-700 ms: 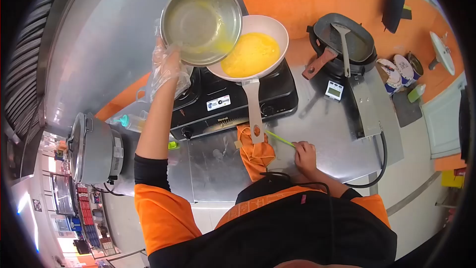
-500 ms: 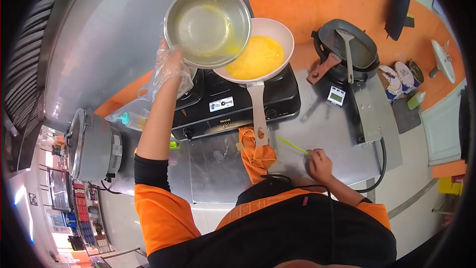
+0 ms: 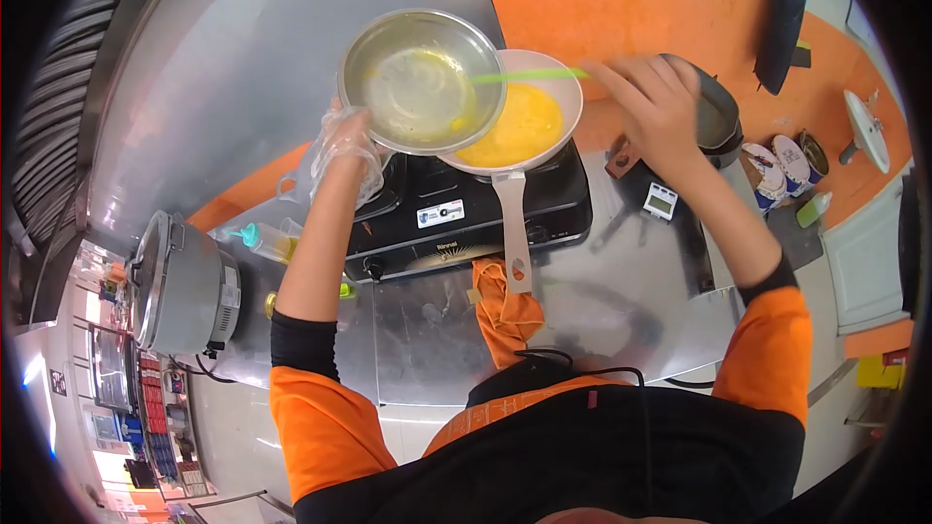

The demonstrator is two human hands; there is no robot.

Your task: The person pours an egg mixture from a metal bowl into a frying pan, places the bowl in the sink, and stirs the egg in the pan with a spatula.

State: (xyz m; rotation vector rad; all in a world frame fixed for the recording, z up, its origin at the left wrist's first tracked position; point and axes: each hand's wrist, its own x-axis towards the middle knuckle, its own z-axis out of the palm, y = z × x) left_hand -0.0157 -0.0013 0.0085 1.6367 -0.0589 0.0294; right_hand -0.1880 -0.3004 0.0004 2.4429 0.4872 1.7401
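In a clear plastic glove, my left hand grips the rim of a tilted steel bowl, its inside smeared with yellow. The bowl overlaps the left edge of a pale frying pan, which sits on the black gas stove. Yellow liquid egg lies in the pan. Blurred by motion, my right hand holds a thin green stick over the pan, its far end at the bowl's right rim.
An orange cloth lies under the pan's handle. A timer and dark pans are on the right. On the left are a grey cooker and a squeeze bottle with a teal cap.
My right hand has risen from the counter's front to above the pan, bringing the green stick to the bowl. The bowl now sits slightly lower and further right in view.
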